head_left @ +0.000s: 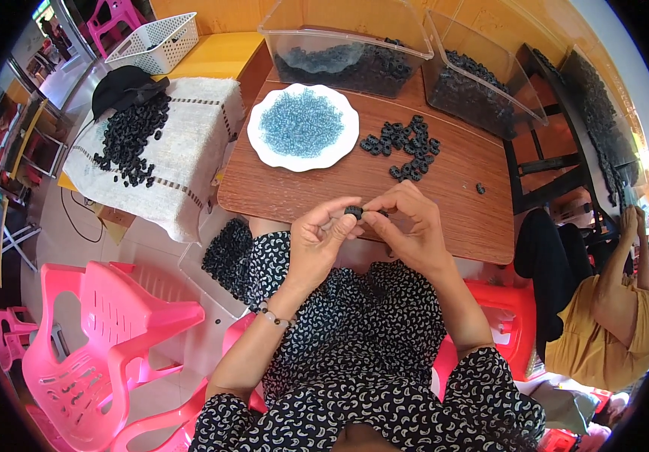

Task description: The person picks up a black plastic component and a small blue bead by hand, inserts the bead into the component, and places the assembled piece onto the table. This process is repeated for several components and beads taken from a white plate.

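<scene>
Over the near edge of the table, my left hand [318,235] pinches a small black wheel-like piece [354,212] between thumb and fingers. My right hand [415,226] is closed in a pinch against the right side of this piece; whatever lies between its fingertips is too small to make out. Another dark bit shows by the right fingers. Just beyond my hands, a loose group of black ring-shaped pieces [407,143] lies on the brown table [302,192]. To their left stands a white scalloped plate [259,148] heaped with tiny translucent blue beads [302,123].
Two clear bins [345,39] [482,113] with black pieces stand along the table's far side. On the left, a cloth-covered stand [189,162] bears more black pieces and a black cap [122,89]. A pink chair [91,339] stands lower left. Another person [603,316] sits at right.
</scene>
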Available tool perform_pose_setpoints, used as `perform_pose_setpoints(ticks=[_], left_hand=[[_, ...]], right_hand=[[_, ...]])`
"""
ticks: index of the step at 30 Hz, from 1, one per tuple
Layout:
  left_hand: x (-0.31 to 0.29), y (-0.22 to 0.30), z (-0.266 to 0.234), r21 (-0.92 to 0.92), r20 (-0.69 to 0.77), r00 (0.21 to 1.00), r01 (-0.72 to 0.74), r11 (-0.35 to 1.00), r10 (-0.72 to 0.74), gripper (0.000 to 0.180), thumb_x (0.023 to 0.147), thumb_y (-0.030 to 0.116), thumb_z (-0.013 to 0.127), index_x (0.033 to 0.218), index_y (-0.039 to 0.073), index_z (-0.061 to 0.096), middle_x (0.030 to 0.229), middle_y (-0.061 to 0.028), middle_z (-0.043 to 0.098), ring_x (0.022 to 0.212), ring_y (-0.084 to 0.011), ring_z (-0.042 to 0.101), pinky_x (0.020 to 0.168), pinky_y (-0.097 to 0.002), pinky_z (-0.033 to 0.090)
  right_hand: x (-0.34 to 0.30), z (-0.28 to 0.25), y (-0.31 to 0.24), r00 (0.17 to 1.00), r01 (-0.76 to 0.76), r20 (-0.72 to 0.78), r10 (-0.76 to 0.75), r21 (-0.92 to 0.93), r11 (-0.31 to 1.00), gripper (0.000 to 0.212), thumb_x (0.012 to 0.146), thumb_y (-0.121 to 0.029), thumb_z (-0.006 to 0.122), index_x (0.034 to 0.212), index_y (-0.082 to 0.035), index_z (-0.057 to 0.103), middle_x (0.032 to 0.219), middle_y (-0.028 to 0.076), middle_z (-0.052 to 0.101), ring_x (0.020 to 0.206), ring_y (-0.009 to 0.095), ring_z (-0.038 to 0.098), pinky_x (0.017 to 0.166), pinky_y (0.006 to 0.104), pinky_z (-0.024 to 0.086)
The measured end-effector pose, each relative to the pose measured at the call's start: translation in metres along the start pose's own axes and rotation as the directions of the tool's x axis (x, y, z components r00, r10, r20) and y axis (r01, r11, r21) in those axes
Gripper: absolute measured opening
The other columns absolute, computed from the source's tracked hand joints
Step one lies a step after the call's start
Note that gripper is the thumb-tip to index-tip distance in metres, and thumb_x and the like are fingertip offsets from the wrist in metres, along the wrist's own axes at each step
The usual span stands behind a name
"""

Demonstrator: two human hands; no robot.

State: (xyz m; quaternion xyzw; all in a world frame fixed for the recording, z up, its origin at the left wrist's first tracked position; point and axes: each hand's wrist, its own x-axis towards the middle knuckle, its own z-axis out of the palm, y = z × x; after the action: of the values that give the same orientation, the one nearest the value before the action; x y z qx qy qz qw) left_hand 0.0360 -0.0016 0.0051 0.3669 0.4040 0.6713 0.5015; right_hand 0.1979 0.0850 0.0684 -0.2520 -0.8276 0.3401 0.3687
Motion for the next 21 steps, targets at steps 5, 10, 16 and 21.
perform_pose_setpoints(ticks=[5,10,16,21], left_hand=[[-0.004,0.0,0.005,0.107,0.015,1.0,-0.023,0.994,0.022,0.036,0.102,0.015,0.068,0.134,0.0,0.066,0.11,-0.0096,0.073,0.087,-0.012,0.07,0.078,-0.0252,0.057],[-0.002,0.005,0.003,0.165,0.023,0.999,-0.048,0.985,0.045,0.037,0.101,0.015,0.068,0.136,0.002,0.066,0.108,-0.0095,0.073,0.084,-0.0123,0.071,0.074,-0.0244,0.057],[0.0,0.006,0.005,0.369,0.024,0.979,-0.197,0.908,0.203,0.042,0.097,0.008,0.071,0.139,0.005,0.065,0.094,-0.0064,0.071,0.077,-0.0112,0.07,0.069,-0.0241,0.055],[-0.003,0.011,0.001,0.474,0.0,0.973,-0.202,0.857,0.229,0.041,0.094,0.002,0.071,0.134,0.004,0.068,0.092,-0.0075,0.072,0.076,-0.0116,0.07,0.069,-0.0248,0.056]], right_hand=[[-0.001,-0.002,0.0,0.998,-0.056,0.045,0.054,0.044,0.997,0.013,0.088,-0.012,0.08,0.098,-0.005,0.078,0.088,0.003,0.072,0.081,0.013,0.058,0.074,0.0302,0.045],[-0.002,0.0,0.002,0.989,-0.14,0.062,0.134,0.12,0.983,0.017,0.09,-0.015,0.08,0.103,-0.005,0.079,0.086,0.002,0.071,0.079,0.01,0.057,0.069,0.0261,0.044],[0.002,0.005,0.0,0.987,-0.153,0.07,0.148,0.074,0.985,0.017,0.091,-0.014,0.079,0.104,-0.003,0.078,0.085,0.002,0.069,0.074,0.009,0.055,0.068,0.0254,0.044],[0.005,0.012,-0.002,0.975,-0.22,0.077,0.21,0.159,0.962,0.016,0.09,-0.012,0.077,0.102,-0.001,0.078,0.083,0.006,0.07,0.076,0.014,0.059,0.069,0.029,0.046]])
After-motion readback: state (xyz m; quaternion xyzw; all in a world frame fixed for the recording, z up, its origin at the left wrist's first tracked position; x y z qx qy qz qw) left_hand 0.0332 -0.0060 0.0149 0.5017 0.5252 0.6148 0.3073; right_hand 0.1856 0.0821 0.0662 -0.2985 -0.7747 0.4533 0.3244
